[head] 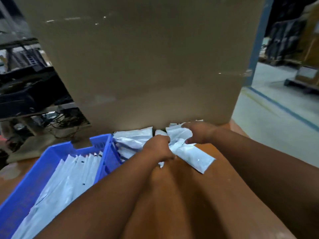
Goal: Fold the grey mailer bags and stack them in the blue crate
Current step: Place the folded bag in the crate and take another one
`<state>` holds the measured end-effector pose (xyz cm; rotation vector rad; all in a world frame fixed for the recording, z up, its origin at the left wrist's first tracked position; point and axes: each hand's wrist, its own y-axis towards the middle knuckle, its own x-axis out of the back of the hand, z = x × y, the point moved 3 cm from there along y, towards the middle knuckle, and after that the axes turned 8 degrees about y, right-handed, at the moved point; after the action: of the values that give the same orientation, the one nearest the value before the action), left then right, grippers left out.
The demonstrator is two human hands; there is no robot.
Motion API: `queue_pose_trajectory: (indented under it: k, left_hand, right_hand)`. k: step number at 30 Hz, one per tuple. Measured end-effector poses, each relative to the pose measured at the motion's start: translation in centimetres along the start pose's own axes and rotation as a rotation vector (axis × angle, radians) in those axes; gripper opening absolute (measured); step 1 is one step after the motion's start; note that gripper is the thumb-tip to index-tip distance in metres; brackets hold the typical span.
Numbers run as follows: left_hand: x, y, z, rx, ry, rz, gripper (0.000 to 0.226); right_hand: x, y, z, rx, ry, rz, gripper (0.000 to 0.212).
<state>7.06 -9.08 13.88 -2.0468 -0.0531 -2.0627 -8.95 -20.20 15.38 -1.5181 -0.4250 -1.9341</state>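
The grey mailer bag (193,156) you are working on lies on the brown table (215,178), just right of the blue crate (57,152) and below the edge of the big cardboard box (138,66). Its near end sticks out flat toward you; its far end is crumpled between your hands. Your left hand (158,149) has its fingers curled down over the bag's left side, gripping it. Your right hand (198,133) sits at the bag's far end with thumb and fingers curved around the bunched plastic, pinching it; how tightly is hard to tell through the blur. More loose mailer bags (133,138) lie heaped between the crate and your left hand, touching the box. Inside the crate a row of folded bags (69,176) stands packed on edge, leaning along its length.
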Motion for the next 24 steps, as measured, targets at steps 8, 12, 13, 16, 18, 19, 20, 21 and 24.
queue_pose_trajectory:
  k: [8,12,13,16,18,19,20,21,24]
  left_hand:
    - [-9.2,6.9,-6.5,0.084,-0.041,0.227,0.092]
    - [-12.2,6.4,-7.4,-0.033,0.264,0.084,0.061]
    - [-12.6,6.3,-7.5,-0.066,0.285,0.047,0.059]
    - [-13.1,5.7,-7.2,-0.168,0.286,0.007,0.067]
    - [-13.5,4.7,-7.3,-0.271,0.308,0.005,0.083]
    - [-13.6,3.9,-7.4,-0.326,0.318,0.004,0.088]
    - [-13.9,3.0,-7.3,-0.373,0.329,0.010,0.092]
    - [-14.3,1.8,-7.2,-0.406,0.343,0.025,0.095]
    - [-16.7,-2.6,-6.6,-0.444,0.322,0.053,0.095]
  right_hand:
    - [-11.2,-0.8,-8.1,-0.197,0.121,0.082,0.091]
    - [-15.7,-0.5,-8.2,-0.160,0.097,-0.004,0.085]
    - [-16.1,-0.5,-8.2,-0.133,0.111,-0.036,0.076]
    - [-16.4,-1.5,-8.3,-0.047,0.154,-0.071,0.057]
    - [-16.7,-2.9,-8.7,0.028,0.152,-0.070,0.052]
    - [-16.9,-3.9,-8.9,0.070,0.156,-0.063,0.053]
    - [-17.1,-4.9,-8.9,0.120,0.162,-0.051,0.057]
    - [-17.4,-6.1,-8.9,0.167,0.159,-0.039,0.063]
    - [-18.2,-10.1,-8.3,0.254,0.120,-0.028,0.072]
